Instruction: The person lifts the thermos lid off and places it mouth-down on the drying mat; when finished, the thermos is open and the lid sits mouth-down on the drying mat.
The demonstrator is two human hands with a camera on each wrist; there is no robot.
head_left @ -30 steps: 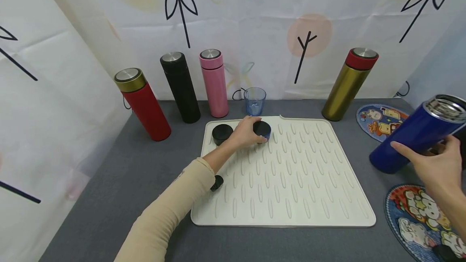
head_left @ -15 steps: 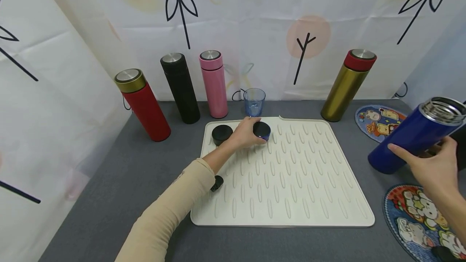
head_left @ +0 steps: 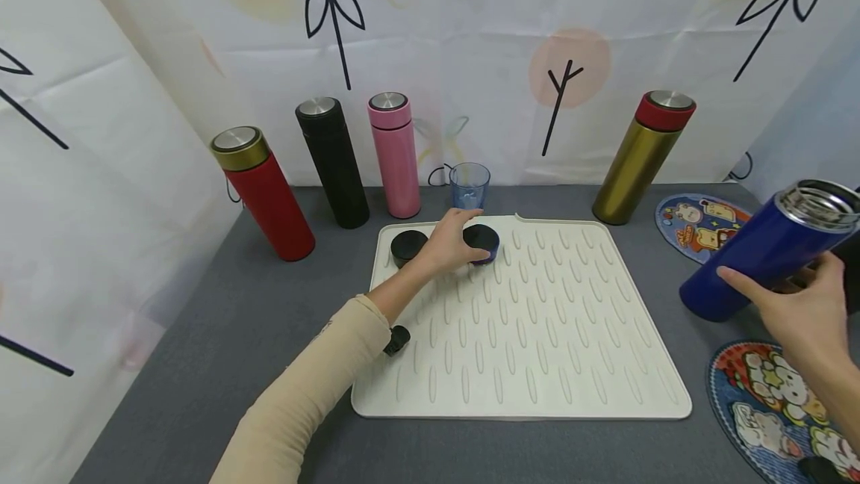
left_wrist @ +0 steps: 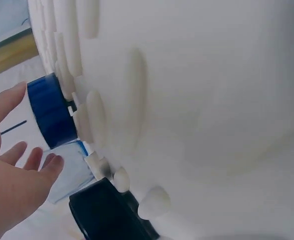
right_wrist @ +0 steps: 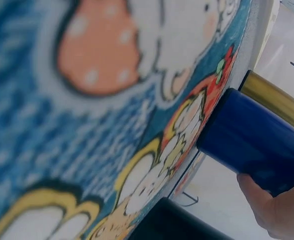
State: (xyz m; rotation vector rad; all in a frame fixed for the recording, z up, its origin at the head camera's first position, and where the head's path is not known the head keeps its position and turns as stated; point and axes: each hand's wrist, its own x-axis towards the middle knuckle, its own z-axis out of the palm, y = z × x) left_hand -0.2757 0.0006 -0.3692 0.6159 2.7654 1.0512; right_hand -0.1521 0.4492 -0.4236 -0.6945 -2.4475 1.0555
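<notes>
My left hand (head_left: 443, 245) is beside a dark-topped blue bottle lid (head_left: 484, 241) on the white ridged mat (head_left: 537, 334). Its fingers are spread; in the left wrist view, the thumb tip is close to the blue lid (left_wrist: 51, 110) and the other fingertips stand off it. My right hand (head_left: 806, 305) grips the lower part of a blue thermos bottle (head_left: 759, 252), thumb on the near side. Its steel mouth is uncovered and its base appears to be on the table. The right hand's other fingers are partly hidden.
A black lid (head_left: 407, 247) lies on the mat. Behind stand red (head_left: 269, 196), black (head_left: 336, 163), pink (head_left: 395, 155) and gold (head_left: 641, 159) thermoses, plus a blue glass (head_left: 469, 185). Cartoon mats (head_left: 699, 222) lie at right. A dark object (right_wrist: 171, 222) is low in the right wrist view.
The left hand's fingers have spread away from the blue lid and the hand has shifted slightly left. The lid stays on the mat; the right hand and blue thermos barely moved.
</notes>
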